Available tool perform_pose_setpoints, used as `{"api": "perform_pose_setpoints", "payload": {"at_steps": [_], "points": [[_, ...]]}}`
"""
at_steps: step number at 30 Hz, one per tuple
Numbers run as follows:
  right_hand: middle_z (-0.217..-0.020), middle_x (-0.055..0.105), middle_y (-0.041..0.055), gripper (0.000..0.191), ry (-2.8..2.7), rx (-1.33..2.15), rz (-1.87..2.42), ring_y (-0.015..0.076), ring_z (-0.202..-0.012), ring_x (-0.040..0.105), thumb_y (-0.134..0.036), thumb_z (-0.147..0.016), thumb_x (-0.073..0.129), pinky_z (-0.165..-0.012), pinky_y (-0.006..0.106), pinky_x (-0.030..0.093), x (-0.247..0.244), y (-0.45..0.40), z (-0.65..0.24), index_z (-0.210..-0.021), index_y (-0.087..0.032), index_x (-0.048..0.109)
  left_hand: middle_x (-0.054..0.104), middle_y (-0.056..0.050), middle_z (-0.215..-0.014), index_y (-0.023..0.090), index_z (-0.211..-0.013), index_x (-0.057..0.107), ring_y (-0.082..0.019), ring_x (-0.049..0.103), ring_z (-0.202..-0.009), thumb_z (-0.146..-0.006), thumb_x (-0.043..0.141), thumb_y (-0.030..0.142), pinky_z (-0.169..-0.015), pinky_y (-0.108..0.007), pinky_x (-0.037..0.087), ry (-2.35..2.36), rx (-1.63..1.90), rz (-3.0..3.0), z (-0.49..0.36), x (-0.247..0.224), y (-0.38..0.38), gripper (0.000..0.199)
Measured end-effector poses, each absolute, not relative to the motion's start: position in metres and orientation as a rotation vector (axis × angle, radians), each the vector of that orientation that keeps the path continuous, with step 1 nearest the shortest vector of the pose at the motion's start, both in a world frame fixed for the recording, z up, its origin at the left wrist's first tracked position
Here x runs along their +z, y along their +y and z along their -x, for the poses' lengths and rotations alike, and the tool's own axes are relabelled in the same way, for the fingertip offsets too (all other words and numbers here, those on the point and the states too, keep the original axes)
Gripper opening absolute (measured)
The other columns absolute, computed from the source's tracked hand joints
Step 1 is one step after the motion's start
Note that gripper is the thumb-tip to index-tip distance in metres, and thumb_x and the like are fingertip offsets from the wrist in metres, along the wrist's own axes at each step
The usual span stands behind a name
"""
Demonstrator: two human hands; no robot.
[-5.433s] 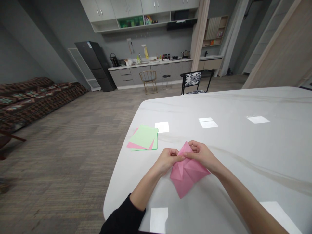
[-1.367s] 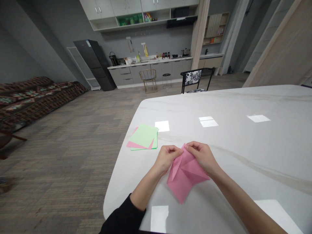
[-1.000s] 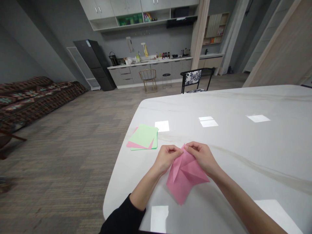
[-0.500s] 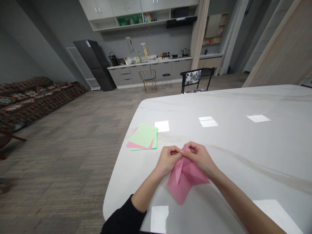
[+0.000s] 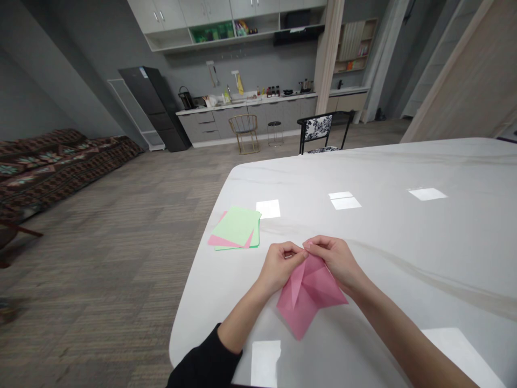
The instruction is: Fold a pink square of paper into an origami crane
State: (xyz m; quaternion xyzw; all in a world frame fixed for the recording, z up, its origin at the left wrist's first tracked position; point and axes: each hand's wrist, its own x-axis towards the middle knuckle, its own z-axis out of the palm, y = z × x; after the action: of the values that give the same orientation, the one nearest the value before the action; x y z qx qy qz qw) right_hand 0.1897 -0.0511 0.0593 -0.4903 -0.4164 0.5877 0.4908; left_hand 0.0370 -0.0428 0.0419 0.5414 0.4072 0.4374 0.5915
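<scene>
A creased pink paper [image 5: 309, 293] is between my hands over the white table, its lower corners spread toward me. My left hand [image 5: 279, 265] pinches its upper tip from the left, thumb against the fingers. From the right, my right hand [image 5: 334, 258] is closed at the same tip, thumb and fingertips pressed together, and the two hands' fingertips almost meet. A raised narrow fold runs down the paper's left part. The fingertips hide the very top of the paper.
Green and pink sheets [image 5: 238, 226] lie in a loose stack near the left edge of the white table [image 5: 388, 231]. Beyond the far edge stands a black-framed chair [image 5: 319, 129]. Farther back are a gold chair [image 5: 244, 126], a stool and kitchen cabinets.
My right thumb and fingertips have shifted slightly at the top of the pink paper, and my left thumb has moved a little to the right. The paper has barely moved.
</scene>
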Motion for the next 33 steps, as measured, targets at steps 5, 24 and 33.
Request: {"api": "perform_pose_setpoints", "payload": {"at_steps": [5,24,33], "points": [[-0.075,0.068,0.0041,0.021,-1.012,1.399,1.176,0.0181,-0.069,0.057,-0.039,-0.069,0.075,-0.064,0.03,0.044,0.0589,-0.0517,-0.1891,-0.07,-0.018,0.072,0.064,-0.004,-0.067,0.012,-0.071,0.069,-0.012,0.055,-0.062,-0.075,0.072,0.035,-0.059,-0.024,0.041,0.912,1.011,-1.223,-0.0351,0.0427,-0.043,0.024],[-0.069,0.065,0.002,0.019,-1.145,1.329,1.22,0.0167,-0.066,0.056,-0.035,-0.073,0.071,-0.063,0.029,0.042,0.0578,-0.0501,-0.1885,-0.068,-0.017,0.068,0.063,-0.004,-0.067,0.011,-0.071,0.068,-0.012,0.054,-0.064,-0.074,0.073,0.034,-0.06,-0.023,0.04,0.923,1.023,-1.255,-0.0355,0.0423,-0.0417,0.024],[-0.08,0.069,0.0037,0.021,-1.289,1.096,1.226,0.0191,-0.077,0.059,-0.038,-0.081,0.063,-0.072,0.03,0.044,0.0567,-0.049,-0.1914,-0.079,-0.018,0.069,0.065,-0.004,-0.069,0.01,-0.074,0.069,-0.012,0.055,-0.063,-0.074,0.073,0.035,-0.06,-0.024,0.04,0.922,1.01,-1.155,-0.0329,0.042,-0.0415,0.025]]}}
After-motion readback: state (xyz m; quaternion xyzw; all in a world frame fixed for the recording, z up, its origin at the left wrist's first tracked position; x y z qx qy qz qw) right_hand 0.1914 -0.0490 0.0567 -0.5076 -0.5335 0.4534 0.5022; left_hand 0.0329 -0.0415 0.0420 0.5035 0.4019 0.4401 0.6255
